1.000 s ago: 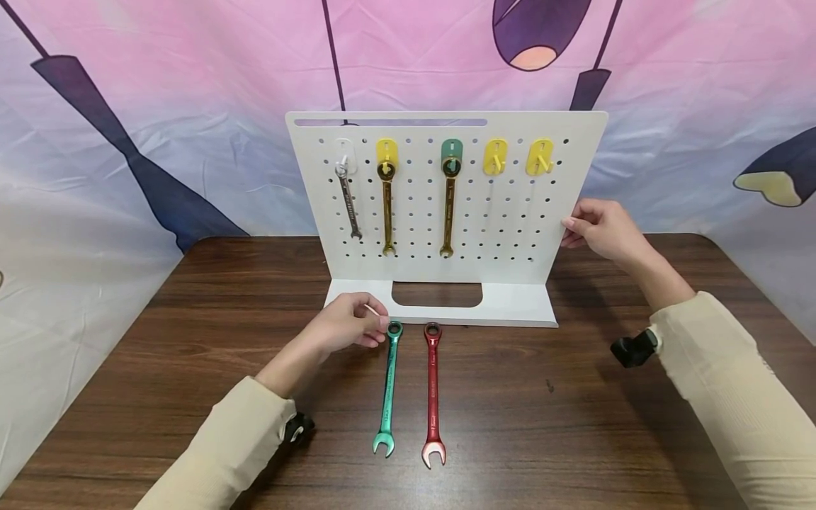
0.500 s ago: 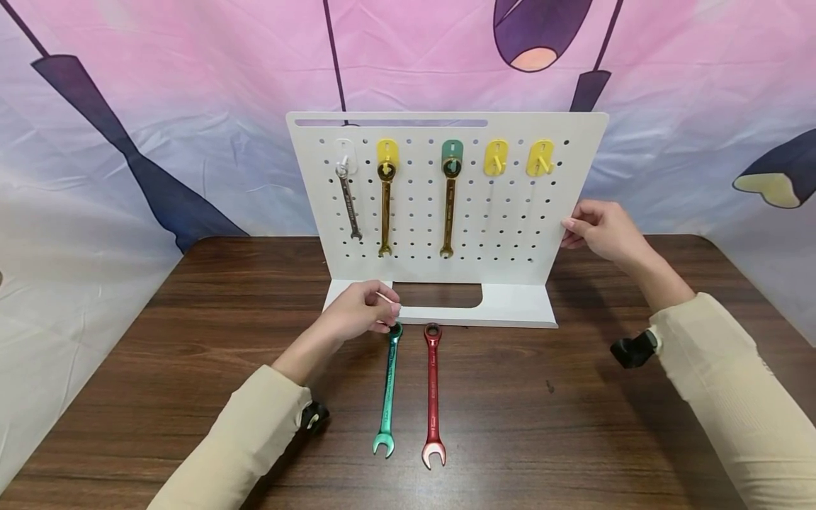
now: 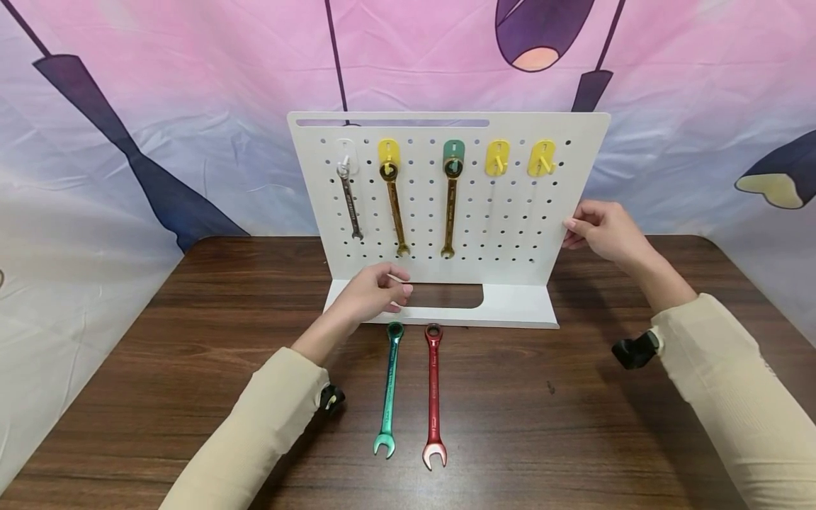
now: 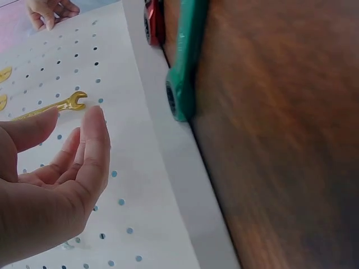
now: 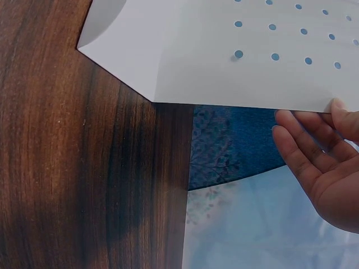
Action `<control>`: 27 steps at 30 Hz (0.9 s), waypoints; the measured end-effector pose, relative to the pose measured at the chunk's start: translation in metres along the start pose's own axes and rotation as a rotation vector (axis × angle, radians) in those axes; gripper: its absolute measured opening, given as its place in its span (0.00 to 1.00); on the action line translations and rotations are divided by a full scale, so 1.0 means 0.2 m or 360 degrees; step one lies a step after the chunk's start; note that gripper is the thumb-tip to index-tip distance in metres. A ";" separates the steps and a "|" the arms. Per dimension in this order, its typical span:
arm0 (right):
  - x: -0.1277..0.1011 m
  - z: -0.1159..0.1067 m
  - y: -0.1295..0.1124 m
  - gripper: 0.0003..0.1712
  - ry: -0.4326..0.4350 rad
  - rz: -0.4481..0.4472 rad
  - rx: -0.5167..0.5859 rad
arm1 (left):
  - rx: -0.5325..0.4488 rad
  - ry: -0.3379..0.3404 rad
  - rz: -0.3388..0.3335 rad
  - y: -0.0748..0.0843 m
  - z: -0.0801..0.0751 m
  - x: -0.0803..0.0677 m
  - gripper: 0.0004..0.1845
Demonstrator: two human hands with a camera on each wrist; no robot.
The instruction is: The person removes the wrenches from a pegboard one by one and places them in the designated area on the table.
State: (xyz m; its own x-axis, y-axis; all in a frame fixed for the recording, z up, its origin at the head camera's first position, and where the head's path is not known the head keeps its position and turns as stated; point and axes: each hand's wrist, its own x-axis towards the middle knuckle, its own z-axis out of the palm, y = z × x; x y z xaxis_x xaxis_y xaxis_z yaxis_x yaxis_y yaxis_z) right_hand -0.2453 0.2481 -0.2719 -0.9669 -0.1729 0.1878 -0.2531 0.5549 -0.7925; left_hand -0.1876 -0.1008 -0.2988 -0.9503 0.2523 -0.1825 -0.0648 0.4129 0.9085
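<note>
The left hand [image 3: 376,292] has lifted off the green wrench [image 3: 389,386], which lies flat on the worktop [image 3: 159,340] just below its loosely curled, empty fingers [image 4: 92,145], while the right hand [image 3: 605,230] still pinches the pegboard [image 3: 510,234] edge.

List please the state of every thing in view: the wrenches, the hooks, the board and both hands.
Silver wrench: hanging on a hook.
Two gold wrenches: hanging, the left one tilted.
Two yellow hooks: empty.
Green wrench: flat on the table.
Red wrench: flat, beside the green one.
White board: upright.
Left hand: loosely curled, holding nothing.
Right hand: holding the board's edge.
</note>
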 end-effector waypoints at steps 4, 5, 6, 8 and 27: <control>0.00 0.00 0.00 0.12 0.0004 0.0004 -0.0001 | 0.0039 0.0003 0.0034 0.03 0.01 0.02 0.16; -0.01 0.00 0.00 0.12 0.0007 0.0007 -0.0008 | 0.0047 0.0003 0.0044 0.04 0.01 0.03 0.16; -0.01 0.00 0.00 0.12 0.0007 0.0008 -0.0012 | 0.0050 0.0007 0.0044 0.05 0.01 0.03 0.16; -0.01 0.00 0.00 0.12 0.0007 0.0015 -0.0025 | 0.0058 0.0010 0.0061 0.07 0.02 0.04 0.16; 0.00 0.00 0.00 0.12 0.0013 0.0007 -0.0060 | 0.0164 0.0106 0.0281 0.21 0.05 0.15 0.18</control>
State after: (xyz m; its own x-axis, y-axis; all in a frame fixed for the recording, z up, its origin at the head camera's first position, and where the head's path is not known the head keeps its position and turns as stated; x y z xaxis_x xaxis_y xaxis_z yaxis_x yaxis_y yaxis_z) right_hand -0.2442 0.2477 -0.2719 -0.9681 -0.1641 0.1894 -0.2501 0.5857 -0.7710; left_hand -0.2150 -0.0677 -0.2703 -0.9623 0.2718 0.0045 0.1328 0.4556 0.8802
